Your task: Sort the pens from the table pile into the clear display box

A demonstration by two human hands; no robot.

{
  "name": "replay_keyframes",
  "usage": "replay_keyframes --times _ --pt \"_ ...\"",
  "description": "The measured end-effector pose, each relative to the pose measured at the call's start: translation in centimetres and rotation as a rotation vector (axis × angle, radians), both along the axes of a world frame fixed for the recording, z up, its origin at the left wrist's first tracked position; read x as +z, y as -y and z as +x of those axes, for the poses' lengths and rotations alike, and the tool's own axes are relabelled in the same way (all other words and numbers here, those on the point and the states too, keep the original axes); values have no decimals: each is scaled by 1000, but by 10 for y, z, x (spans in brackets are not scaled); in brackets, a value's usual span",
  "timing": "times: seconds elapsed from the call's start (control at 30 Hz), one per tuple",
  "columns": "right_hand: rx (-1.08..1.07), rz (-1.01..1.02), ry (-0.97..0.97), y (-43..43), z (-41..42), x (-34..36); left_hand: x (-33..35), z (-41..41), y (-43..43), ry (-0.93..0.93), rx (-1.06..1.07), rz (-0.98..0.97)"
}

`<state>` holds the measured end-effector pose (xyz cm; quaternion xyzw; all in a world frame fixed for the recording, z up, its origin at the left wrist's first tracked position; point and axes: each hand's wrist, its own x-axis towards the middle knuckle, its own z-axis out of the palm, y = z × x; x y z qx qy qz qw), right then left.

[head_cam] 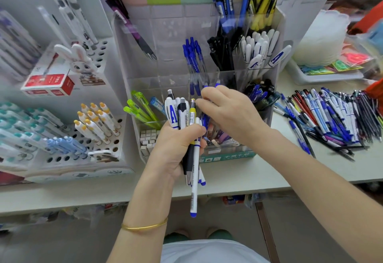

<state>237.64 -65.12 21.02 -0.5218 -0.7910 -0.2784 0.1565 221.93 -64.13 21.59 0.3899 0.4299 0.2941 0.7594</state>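
- Holding a bundle of pens (187, 122), the left hand (176, 149) is closed around it like a fist, the fingers pressed together on the barrels; the pens stand nearly upright in front of the clear display box (196, 55).
- The bundle is mixed: white pens with a blue letter, one black, one yellow and grey. A long white pen with blue tip (194, 180) hangs lower than the others, under the hand.
- The right hand (230, 113) is just beside the top of the bundle, palm down. Its fingertips are near some blue pens there, but I cannot tell if they pinch one, because the hand itself covers them.
- The display box stands on the white table (238, 171), and its compartments already hold sorted pens: blue ones in the middle, black and white ones to the right, green ones in a low front compartment.
- The table pile (331, 115) lies loose on the table to the right of the box, well apart from both hands.
- A gold bracelet (144, 226) is on the left wrist.
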Motion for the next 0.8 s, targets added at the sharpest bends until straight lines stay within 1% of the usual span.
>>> replay_keyframes --times 0.13,0.23,0.3,0.37,0.43,0.5,0.57,0.67,0.73,0.8 --pt "21 -27 -32 -5 -2 -5 8 -5 -3 11 -2 -19" --pt "-23 -39 -118 -5 -3 -4 15 -12 -6 84 -19 -26" --pt "-47 -10 -262 -4 -3 2 21 -20 -9 166 -50 -71" --pt "-50 66 -484 -5 -3 11 26 -26 -14 238 -95 -125" --pt "-88 182 -702 -9 -3 25 25 -27 -20 244 -69 -145" --pt "-160 276 -833 -19 -5 40 19 -24 -25 209 0 -163" --pt "-221 301 -885 -31 -9 51 16 -17 -29 171 45 -181" --pt "-307 187 -943 -49 -19 60 16 -8 -32 153 59 -192" --pt "-386 80 -906 -58 -25 59 16 -5 -36 136 46 -171" --pt "-474 23 -812 -63 -30 59 15 -3 -40 150 55 -162"
